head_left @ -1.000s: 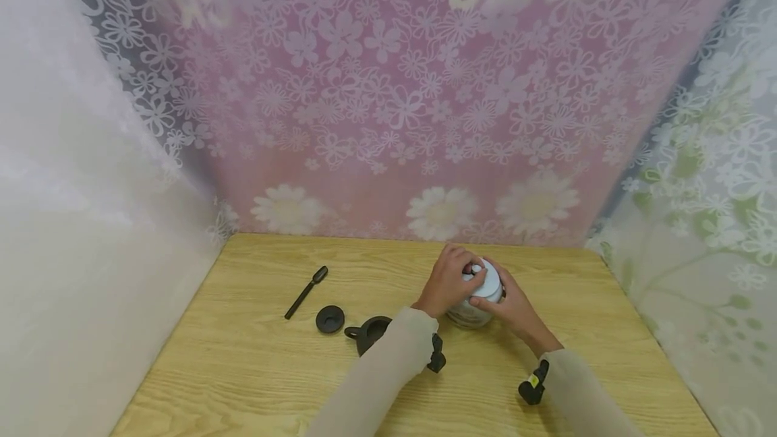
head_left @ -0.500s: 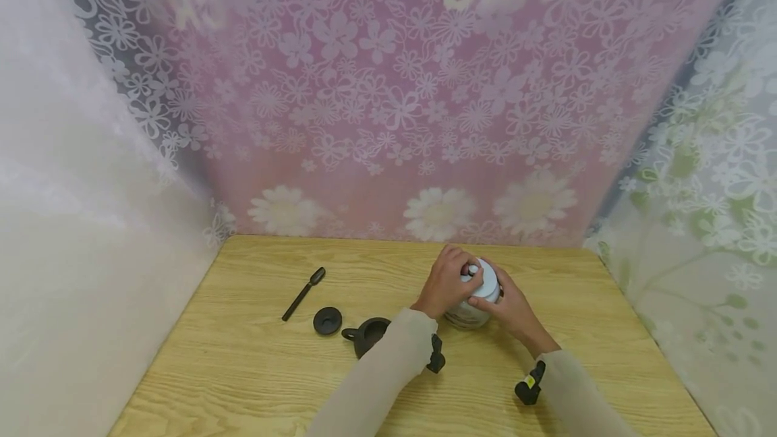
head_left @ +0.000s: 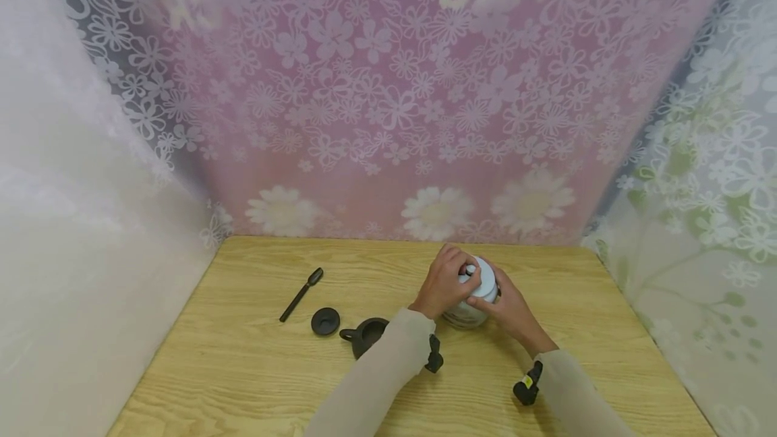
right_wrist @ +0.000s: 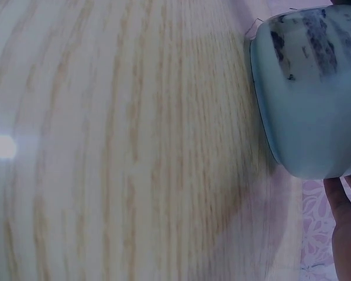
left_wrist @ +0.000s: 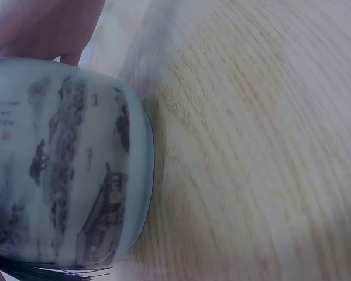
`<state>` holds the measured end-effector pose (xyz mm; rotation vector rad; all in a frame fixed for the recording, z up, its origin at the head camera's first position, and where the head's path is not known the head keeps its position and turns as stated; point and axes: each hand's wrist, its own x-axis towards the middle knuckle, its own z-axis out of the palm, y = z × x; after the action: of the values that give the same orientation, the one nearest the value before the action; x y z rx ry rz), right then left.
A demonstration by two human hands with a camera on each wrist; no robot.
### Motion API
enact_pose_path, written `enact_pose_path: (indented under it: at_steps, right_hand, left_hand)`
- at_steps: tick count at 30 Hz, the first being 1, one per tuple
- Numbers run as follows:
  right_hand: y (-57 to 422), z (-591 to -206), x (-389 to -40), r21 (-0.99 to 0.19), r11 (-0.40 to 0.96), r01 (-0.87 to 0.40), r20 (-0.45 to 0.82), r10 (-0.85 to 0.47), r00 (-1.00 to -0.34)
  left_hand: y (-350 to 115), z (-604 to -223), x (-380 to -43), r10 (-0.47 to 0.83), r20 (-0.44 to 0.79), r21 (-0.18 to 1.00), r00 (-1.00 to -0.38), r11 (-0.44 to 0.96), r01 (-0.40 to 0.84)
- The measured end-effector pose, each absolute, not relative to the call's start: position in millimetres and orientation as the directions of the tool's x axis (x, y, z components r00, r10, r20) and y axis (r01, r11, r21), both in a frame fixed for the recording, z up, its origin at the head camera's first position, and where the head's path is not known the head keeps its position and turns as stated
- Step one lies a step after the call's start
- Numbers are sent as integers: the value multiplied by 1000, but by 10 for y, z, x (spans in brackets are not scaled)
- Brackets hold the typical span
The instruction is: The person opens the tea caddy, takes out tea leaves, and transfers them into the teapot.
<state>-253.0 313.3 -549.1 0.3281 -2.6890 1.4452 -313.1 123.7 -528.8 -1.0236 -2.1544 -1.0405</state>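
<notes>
A pale ceramic jar [head_left: 464, 317] with a landscape painted in dark tones stands upright on the wooden table, its painting plain in the left wrist view [left_wrist: 64, 164]. On top sits its round, light blue-white lid [head_left: 485, 280] with a small knob. My left hand [head_left: 444, 283] reaches over the lid, thumb and fingers pinching around the knob. From the right side, my right hand [head_left: 512, 309] grips the jar near its rim, thumb in front and fingers behind. Under my left forearm is a dark teapot [head_left: 366, 339] without its lid, partly hidden by the sleeve.
Left of the teapot lies a round black lid [head_left: 325, 322]. Farther left is a slim black scoop [head_left: 301, 295], lying slantwise. Flowered curtains [head_left: 364, 120] rise behind the table [head_left: 243, 369] and along both sides.
The head view has shifted a little, so things appear slightly farther left. Both hands keep the same hold on the jar and its lid.
</notes>
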Motion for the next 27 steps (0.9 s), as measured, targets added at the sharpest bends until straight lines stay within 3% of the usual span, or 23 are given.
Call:
enact_pose_path:
  at_steps: [12,27]
  right_hand:
    - [3102,-5488,-2518,-835,507,-212,163,-140,-977]
    - [3141,-5486,-2521,-845,504,-178,109,-165,-980]
  left_hand:
    - [1172,-5307,-3158,432,749,345,-503,394,852]
    - [943,-5038,-3245,624,520,478,-583,353,804]
